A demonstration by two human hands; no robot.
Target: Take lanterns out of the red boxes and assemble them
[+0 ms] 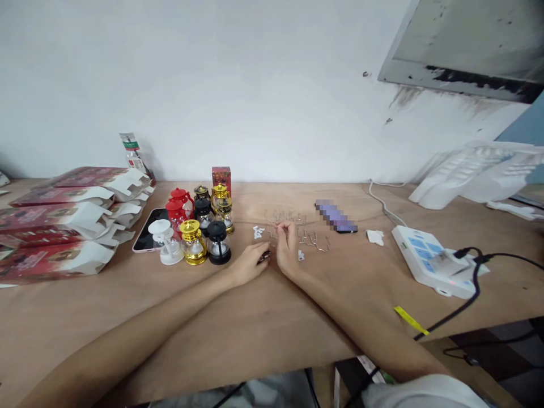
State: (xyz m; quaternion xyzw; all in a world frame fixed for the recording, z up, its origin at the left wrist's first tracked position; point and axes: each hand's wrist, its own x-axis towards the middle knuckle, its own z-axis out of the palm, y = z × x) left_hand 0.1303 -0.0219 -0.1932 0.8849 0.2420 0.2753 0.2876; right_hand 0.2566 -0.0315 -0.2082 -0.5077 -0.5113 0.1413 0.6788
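Observation:
My left hand [250, 263] rests on the wooden table [263, 317], fingers curled round a small dark part I cannot name. My right hand [287, 249] lies just right of it, fingers pinched together at a thin wire handle [272, 231]. Several bent wire handles [312, 239] lie scattered on the table beyond my right hand. Small white plastic bits [258, 232] sit close to both hands. A cluster of miniature lanterns [199, 226] in red, gold, black and white stands left of my left hand.
Red-and-white folded boxes [63, 221] are stacked at the far left, with a phone [148, 229] beside them. A white power strip [437, 258] with a black cable sits at the right. A dark phone [335, 216], white plastic trays [476, 173] and a yellow strip [410, 320] lie around.

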